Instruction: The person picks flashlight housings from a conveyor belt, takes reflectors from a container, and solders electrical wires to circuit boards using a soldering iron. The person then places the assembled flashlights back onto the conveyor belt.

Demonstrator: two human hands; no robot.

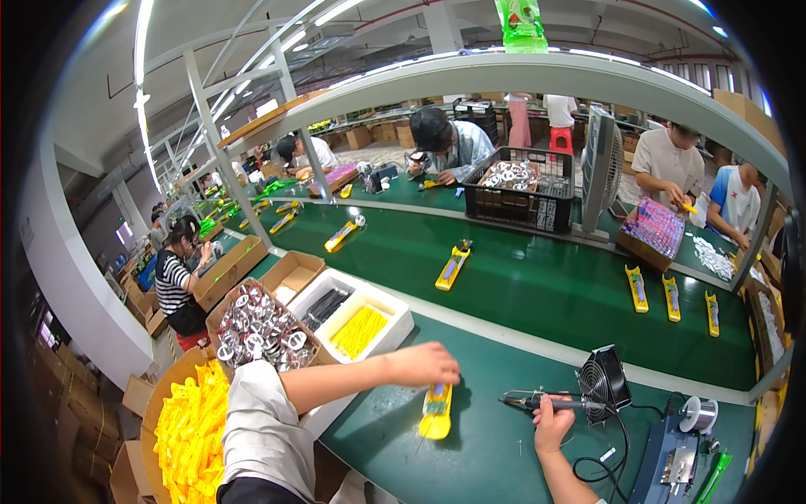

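My left hand (424,365) is closed, its curled fingers over the far end of a yellow plastic casing (435,426) on the green bench. Part of a green circuit board shows inside the casing; my fingers hide its far end. In my right hand (552,422) is a soldering iron (556,404), gripped by its handle. Its tip points left, to the right of the casing and apart from it. Behind that hand stands a small square black fan (604,385) with a round grille.
A green conveyor belt (520,290) carries several yellow casings. To my left are a white foam box (401,323) of yellow and black wires, a carton of shiny round parts (260,328) and yellow shells (193,433). Solder wire (698,414) sits right. Co-workers work across the belt.
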